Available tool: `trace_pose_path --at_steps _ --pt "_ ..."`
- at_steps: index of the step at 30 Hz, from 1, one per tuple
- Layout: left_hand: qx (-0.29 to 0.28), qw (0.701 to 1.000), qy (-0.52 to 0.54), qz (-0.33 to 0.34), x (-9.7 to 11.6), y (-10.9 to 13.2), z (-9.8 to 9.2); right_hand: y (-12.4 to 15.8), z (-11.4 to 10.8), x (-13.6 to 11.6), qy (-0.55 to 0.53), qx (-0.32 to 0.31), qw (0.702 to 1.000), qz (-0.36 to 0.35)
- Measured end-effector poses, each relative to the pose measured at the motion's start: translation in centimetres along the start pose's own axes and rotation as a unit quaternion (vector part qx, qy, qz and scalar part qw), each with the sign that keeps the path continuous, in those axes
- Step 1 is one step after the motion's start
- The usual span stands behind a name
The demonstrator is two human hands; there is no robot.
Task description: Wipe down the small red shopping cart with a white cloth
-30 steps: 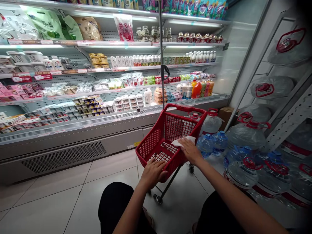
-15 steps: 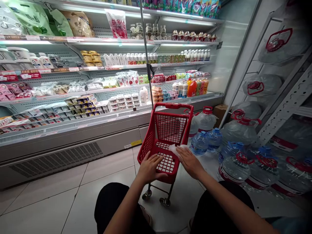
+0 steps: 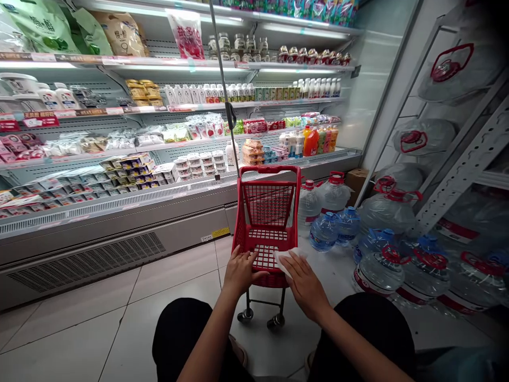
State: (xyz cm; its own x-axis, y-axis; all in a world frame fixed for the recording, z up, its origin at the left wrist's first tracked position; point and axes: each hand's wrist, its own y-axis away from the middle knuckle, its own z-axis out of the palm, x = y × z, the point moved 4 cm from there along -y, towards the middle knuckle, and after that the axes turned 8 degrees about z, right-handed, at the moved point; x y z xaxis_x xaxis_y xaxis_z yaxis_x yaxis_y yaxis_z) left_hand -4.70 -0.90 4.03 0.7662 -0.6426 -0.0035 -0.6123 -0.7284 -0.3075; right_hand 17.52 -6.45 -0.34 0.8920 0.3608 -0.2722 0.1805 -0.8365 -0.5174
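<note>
A small red plastic shopping cart (image 3: 268, 207) with grid walls stands in front of me, between my knees and the fridge. My left hand (image 3: 240, 270) grips its near left corner, fingers over the side rim and thumb stretched along the front edge. At the near right corner, my right hand (image 3: 303, 278) presses a white wipe (image 3: 283, 259) against the rim. The fingers lie close together over the wipe and hide part of it. Through the basket's grid floor the pale tiles show.
An open chiller (image 3: 159, 209) full of dairy packs and bottles runs behind the cart. To the right stand blue-capped water bottles (image 3: 324, 232) and larger red-handled jugs (image 3: 379, 271), beside a white perforated rack post (image 3: 449, 175). My knees (image 3: 181, 329) flank the cart.
The cart has turned to stand straighter before me, its far end swinging left. My right hand and the wipe have moved nearer along the right rim; my left hand stays on the left corner.
</note>
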Motion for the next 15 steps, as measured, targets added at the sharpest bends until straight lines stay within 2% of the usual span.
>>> trace_pose_path --at_steps 5,8,11,15 --pt "0.008 0.998 -0.005 -0.055 4.1 -0.5 1.3 0.9 0.9 -3.2 0.015 0.024 1.0 0.004" --pt "0.02 0.999 0.019 -0.046 6.3 -0.8 1.6 0.6 1.1 -3.4 0.01 0.027 1.0 -0.012" --pt "0.021 0.998 0.06 0.025 6.6 -1.0 1.0 0.8 0.4 -1.3 0.005 0.018 0.999 -0.028" --pt "0.036 0.994 0.042 0.097 3.9 -1.1 -0.6 1.2 -1.5 3.7 0.01 0.029 1.0 0.006"
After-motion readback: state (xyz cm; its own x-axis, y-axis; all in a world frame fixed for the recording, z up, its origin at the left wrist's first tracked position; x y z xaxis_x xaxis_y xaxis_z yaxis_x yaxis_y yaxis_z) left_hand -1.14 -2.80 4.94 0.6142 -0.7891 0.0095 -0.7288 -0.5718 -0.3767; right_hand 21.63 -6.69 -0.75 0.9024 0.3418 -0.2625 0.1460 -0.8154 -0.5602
